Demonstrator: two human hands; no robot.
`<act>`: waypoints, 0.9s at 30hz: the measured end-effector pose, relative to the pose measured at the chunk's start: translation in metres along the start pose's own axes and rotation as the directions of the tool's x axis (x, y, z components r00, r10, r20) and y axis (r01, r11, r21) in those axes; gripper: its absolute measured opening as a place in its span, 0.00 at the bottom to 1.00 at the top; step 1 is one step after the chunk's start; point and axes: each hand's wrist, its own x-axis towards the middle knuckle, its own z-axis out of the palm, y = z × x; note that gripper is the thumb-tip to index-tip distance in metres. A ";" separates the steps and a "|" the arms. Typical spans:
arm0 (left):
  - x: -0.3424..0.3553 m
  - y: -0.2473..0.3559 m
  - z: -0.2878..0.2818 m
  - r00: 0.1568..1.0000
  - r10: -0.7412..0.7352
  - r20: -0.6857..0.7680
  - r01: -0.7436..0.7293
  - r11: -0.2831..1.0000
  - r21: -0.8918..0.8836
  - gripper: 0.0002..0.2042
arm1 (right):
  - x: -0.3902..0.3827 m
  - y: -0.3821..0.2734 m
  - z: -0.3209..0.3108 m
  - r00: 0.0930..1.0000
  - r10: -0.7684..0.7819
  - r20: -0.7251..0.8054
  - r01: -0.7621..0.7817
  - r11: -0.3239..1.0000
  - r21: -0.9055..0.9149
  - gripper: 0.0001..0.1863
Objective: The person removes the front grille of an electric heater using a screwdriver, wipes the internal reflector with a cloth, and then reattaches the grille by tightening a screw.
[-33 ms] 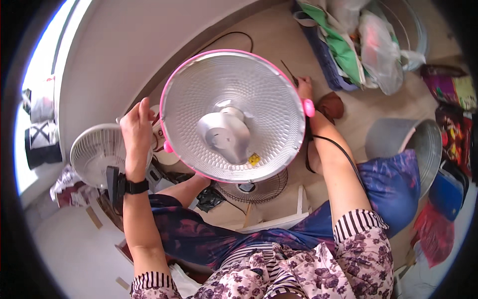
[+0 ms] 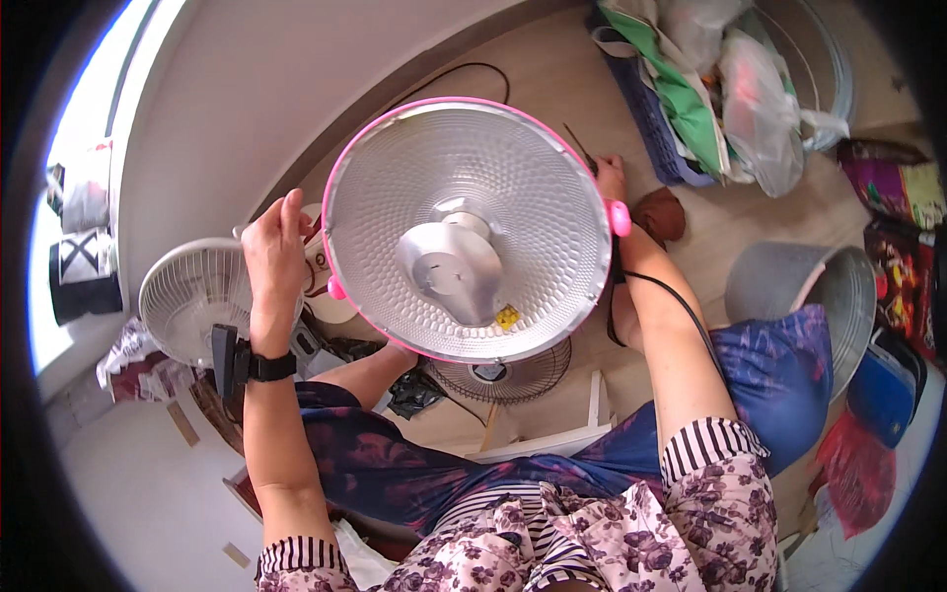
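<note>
A round heater head (image 2: pixel 533 227) with pink rim, dimpled silver dish, central metal reflector (image 2: pixel 449 271) and yellow sticker (image 2: pixel 507 317) is tilted up between my forearms. My left hand (image 2: pixel 271 252) is curled just left of the rim; whatever it may hold is unclear. My right hand (image 2: pixel 610 173) is at the upper right, partly behind the dish, closed round a dark slender tool (image 2: pixel 582 148). A black cord (image 2: pixel 671 296) crosses my right forearm. A wire grille (image 2: pixel 518 380) lies below the dish.
A white fan (image 2: pixel 187 296) stands at left beside the wall. Bags (image 2: pixel 755 109) lie at upper right. A grey metal bucket (image 2: pixel 764 286) lies on its side at right, near packets (image 2: pixel 903 187) and a red plastic bag (image 2: pixel 853 464). My legs stretch across the lower floor.
The heater head and my right hand have shifted slightly to the right. My left hand has moved a little up and right.
</note>
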 end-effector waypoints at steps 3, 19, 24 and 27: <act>-0.001 -0.004 -0.015 1.000 0.006 0.006 -0.006 0.998 0.061 0.23 | 0.005 -0.014 -0.009 0.999 0.011 0.034 -0.010 0.999 -0.034 0.20; 0.002 0.013 -0.003 0.999 0.043 0.018 -0.042 0.999 -0.032 0.20 | 0.030 0.003 -0.016 0.989 -0.028 0.143 0.083 0.914 -0.397 0.12; -0.007 0.004 -0.017 1.000 0.019 0.010 -0.020 0.995 0.101 0.20 | 0.014 -0.018 0.018 0.979 0.002 0.205 0.079 0.919 -0.387 0.16; 0.001 0.009 -0.003 0.997 0.063 0.037 -0.066 0.995 0.071 0.21 | 0.024 0.030 -0.001 0.984 -0.033 0.176 0.115 0.870 -0.479 0.15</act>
